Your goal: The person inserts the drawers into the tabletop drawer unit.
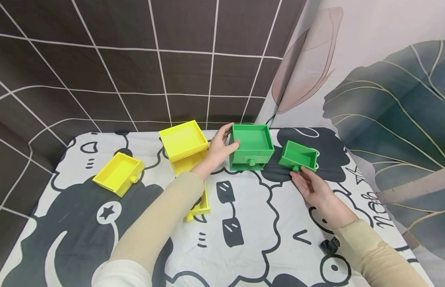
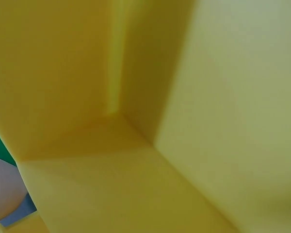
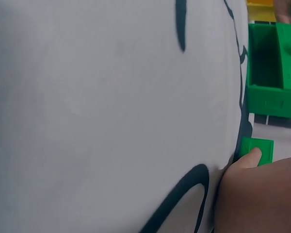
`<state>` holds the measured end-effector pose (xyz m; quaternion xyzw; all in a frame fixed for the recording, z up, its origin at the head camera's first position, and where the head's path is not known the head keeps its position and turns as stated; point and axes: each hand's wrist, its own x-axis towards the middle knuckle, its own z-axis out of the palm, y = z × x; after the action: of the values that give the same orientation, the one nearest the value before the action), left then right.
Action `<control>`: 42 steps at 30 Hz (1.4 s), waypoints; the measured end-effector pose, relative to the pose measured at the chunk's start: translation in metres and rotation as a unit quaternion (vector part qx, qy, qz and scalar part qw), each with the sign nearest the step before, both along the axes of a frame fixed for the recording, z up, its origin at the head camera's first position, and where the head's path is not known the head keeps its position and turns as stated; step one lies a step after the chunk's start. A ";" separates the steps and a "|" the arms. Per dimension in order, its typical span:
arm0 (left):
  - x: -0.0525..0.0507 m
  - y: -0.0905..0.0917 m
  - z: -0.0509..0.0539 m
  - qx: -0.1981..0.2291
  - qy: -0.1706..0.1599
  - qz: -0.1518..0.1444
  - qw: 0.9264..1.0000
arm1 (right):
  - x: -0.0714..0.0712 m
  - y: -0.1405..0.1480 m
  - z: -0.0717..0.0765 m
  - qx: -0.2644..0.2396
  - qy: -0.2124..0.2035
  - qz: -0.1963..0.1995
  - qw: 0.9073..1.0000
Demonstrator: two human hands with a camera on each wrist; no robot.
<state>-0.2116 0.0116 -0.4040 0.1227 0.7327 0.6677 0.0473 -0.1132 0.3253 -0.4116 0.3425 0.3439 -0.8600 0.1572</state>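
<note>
In the head view a green cabinet (image 1: 251, 139) stands mid-bed, an upper drawer with a knob in place and a dark gap below it. My left hand (image 1: 219, 149) holds its left side, thumb on the near side of the rim and fingers behind. To the right sits a small green drawer (image 1: 297, 154), knob toward me; my right hand (image 1: 313, 187) touches it near the knob with its fingertips. The right wrist view shows the green cabinet (image 3: 274, 102) and the thumb of my right hand (image 3: 262, 189) on the green drawer (image 3: 266, 144).
A yellow cabinet (image 1: 183, 140) stands left of the green one, with a yellow drawer (image 1: 204, 205) partly under my left forearm. Another yellow drawer (image 1: 119, 174) lies farther left. A small black object (image 1: 330, 246) lies near my right wrist. A dark gridded cloth (image 1: 186, 71) hangs behind.
</note>
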 end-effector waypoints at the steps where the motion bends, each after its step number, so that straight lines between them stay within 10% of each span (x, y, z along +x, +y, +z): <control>1: 0.000 0.000 0.000 0.000 0.000 0.001 1.000 | 0.000 0.000 0.000 0.005 0.003 0.004 1.000; 42: 0.000 0.000 0.000 0.000 -0.002 -0.002 1.000 | 0.018 -0.018 0.005 0.009 -0.028 -0.017 0.999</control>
<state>-0.2116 0.0113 -0.4040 0.1224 0.7327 0.6676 0.0502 -0.0950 0.3075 -0.4065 0.3739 0.3415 -0.8493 0.1495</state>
